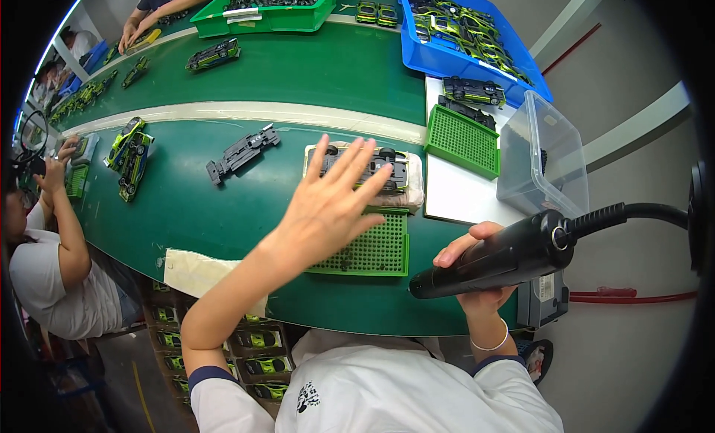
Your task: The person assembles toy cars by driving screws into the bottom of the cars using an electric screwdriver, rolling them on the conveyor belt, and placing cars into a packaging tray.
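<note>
My left hand [322, 202] is spread flat, fingers apart, over an upside-down toy car [401, 174]. The car lies wheels up on a pale padded block [415, 197]; part of it is hidden by the fingers, and whether they touch it I cannot tell. In my right hand [485, 303] is a black electric screwdriver [499, 258], its tip pointing left above the bench and its cable running off to the right. Just in front of the block lies a green perforated tray [383, 247] with small dark pieces, partly behind my left hand.
Left on the green bench [194, 224] lie a grey car chassis [242, 154] and green toy cars [129, 157]. At right stand another perforated tray [463, 141], a clear plastic bin [540, 154] and a blue crate [477, 64] of car parts. A co-worker [63, 262] sits at left.
</note>
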Motion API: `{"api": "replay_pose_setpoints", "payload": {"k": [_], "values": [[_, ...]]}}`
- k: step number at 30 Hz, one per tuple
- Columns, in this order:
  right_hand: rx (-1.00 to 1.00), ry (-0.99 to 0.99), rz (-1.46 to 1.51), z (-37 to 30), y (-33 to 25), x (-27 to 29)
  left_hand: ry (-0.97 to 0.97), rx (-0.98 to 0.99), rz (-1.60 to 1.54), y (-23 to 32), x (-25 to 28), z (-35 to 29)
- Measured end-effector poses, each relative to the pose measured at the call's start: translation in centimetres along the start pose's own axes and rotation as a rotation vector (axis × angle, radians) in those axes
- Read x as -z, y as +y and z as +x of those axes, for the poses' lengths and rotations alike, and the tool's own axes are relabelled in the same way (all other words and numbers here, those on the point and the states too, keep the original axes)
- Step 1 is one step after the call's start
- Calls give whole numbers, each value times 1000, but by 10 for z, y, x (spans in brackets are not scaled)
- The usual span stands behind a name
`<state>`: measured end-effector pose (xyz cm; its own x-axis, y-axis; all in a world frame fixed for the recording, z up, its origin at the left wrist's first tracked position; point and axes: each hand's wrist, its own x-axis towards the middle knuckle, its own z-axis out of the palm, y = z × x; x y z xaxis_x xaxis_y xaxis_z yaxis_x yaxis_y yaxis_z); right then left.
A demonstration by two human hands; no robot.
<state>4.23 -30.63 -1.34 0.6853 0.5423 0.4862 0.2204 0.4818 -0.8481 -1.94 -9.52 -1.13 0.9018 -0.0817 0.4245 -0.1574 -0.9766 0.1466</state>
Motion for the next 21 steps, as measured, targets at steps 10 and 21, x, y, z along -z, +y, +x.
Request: {"api": "replay_pose_setpoints", "payload": {"k": [10,21], "values": [[-65,-111,65,-3,-2,-6,-19,-155,-178,-47,-15,6],[-113,200,-75,-2,0,-34,91,-179,-218,-61,-26,-2]]}}
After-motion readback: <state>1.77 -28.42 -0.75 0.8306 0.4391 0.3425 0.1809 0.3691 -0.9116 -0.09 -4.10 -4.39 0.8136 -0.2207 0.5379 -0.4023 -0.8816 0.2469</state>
